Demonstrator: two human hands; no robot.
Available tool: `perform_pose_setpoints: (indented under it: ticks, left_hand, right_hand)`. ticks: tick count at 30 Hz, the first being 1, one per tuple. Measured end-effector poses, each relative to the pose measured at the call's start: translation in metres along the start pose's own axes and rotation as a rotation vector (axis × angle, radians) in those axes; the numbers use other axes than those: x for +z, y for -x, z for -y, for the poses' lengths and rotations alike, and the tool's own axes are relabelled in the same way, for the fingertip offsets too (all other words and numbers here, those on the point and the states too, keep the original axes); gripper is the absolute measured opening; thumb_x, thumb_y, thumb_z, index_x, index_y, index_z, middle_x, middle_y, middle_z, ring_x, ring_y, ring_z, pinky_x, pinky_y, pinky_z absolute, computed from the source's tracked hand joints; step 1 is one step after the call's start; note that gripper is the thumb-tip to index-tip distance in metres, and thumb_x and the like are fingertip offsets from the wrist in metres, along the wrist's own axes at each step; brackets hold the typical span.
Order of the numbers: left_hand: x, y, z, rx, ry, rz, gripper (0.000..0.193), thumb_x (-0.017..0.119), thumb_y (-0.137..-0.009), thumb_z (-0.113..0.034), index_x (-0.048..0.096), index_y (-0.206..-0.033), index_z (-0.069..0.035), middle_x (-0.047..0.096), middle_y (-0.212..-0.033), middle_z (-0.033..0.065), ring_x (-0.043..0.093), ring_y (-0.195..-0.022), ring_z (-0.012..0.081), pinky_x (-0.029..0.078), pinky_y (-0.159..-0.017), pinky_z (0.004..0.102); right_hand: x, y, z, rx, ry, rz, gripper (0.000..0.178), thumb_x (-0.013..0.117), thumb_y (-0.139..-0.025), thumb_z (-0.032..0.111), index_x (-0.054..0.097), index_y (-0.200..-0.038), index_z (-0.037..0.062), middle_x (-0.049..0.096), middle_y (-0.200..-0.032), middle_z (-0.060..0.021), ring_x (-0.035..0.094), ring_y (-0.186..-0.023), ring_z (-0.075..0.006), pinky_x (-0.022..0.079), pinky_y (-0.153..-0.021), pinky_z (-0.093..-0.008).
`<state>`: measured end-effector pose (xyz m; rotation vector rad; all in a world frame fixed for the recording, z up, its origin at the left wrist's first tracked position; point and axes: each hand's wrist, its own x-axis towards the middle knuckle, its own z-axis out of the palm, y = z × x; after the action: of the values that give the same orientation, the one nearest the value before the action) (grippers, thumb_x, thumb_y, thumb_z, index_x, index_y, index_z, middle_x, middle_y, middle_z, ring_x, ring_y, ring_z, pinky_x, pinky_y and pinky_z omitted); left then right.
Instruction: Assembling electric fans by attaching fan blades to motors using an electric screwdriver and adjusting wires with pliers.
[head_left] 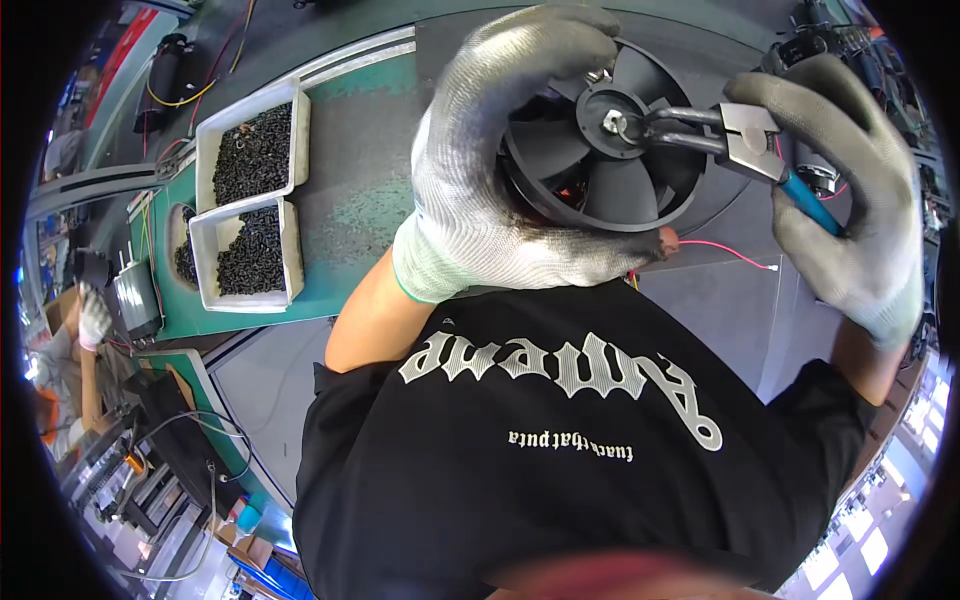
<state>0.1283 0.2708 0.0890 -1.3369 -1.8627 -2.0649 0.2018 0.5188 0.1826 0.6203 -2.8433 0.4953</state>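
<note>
My left hand (470,160), in a grey-coated white glove, is closed around the rim of a round black cooling fan (620,192), holding it up in front of my chest. A bare fingertip shows at the fan's lower rim. The fan's hub (598,138) has a small metal shaft in its middle. Gloved the same way, my right hand (855,190) grips circlip pliers (750,140) with blue handles, partly hidden by the fingers. The pliers' long tips reach the hub's middle, where a small ring is just visible. A red wire (725,250) trails from behind the fan.
Two white trays (300,140) of small black parts stand on the green-topped bench (350,220) at the left. Beside them is a round opening holding more black parts (184,250). Another person's gloved hand (93,318) shows at the far left. Cables (215,420) hang at lower left.
</note>
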Motion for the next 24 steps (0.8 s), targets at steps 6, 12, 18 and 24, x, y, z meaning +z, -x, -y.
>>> perform_pose_setpoints:
  ticks: [6, 12, 18, 24]
  left_hand:
    - [0.016, -0.001, 0.018, 0.298, -0.135, -0.009, 0.066, 0.091, -0.055, -0.033, 0.062, -0.103, 0.003, 0.057, -0.107, 0.0274, 0.062, -0.091, 0.0345, 0.049, -0.084, 0.0435]
    - [0.002, 0.014, 0.012, 0.276, -0.206, 0.031, 0.078, 0.096, -0.042, -0.027, 0.058, -0.1, 0.008, 0.06, -0.096, 0.0252, 0.061, -0.084, 0.0294, 0.051, -0.075, 0.0381]
    - [0.004, -0.022, 0.026, 0.581, -0.019, 0.187, 0.088, 0.096, -0.042, -0.024, 0.052, -0.112, 0.008, 0.059, -0.094, 0.0212, 0.061, -0.097, 0.0328, 0.05, -0.079, 0.0366]
    - [0.019, -0.009, 0.022, 0.304, -0.398, -0.199, 0.088, 0.089, -0.052, -0.033, 0.05, -0.122, 0.002, 0.055, -0.11, 0.0221, 0.055, -0.108, 0.0409, 0.047, -0.087, 0.0489]
  right_hand:
    - [0.006, -0.011, -0.006, -0.104, 0.197, -0.131, 0.037, 0.058, -0.071, 0.003, 0.061, -0.107, -0.003, 0.061, -0.092, -0.013, 0.062, -0.081, -0.0223, 0.05, -0.074, -0.0319]
    - [0.039, -0.033, -0.034, -0.169, 0.348, -0.247, 0.022, 0.064, -0.081, 0.008, 0.062, -0.101, 0.0, 0.062, -0.084, -0.0107, 0.063, -0.072, -0.021, 0.053, -0.066, -0.0308]
    - [0.157, 0.037, -0.133, 0.339, 0.301, -0.513, 0.042, 0.067, -0.078, 0.02, 0.062, -0.116, 0.0028, 0.063, -0.109, -0.0185, 0.061, -0.099, -0.0323, 0.049, -0.087, -0.0381]
    - [0.198, 0.045, -0.009, 0.537, -1.301, -0.243, 0.064, 0.075, -0.078, 0.033, 0.049, -0.125, -0.0021, 0.059, -0.115, -0.0144, 0.06, -0.102, -0.0246, 0.049, -0.09, -0.0376]
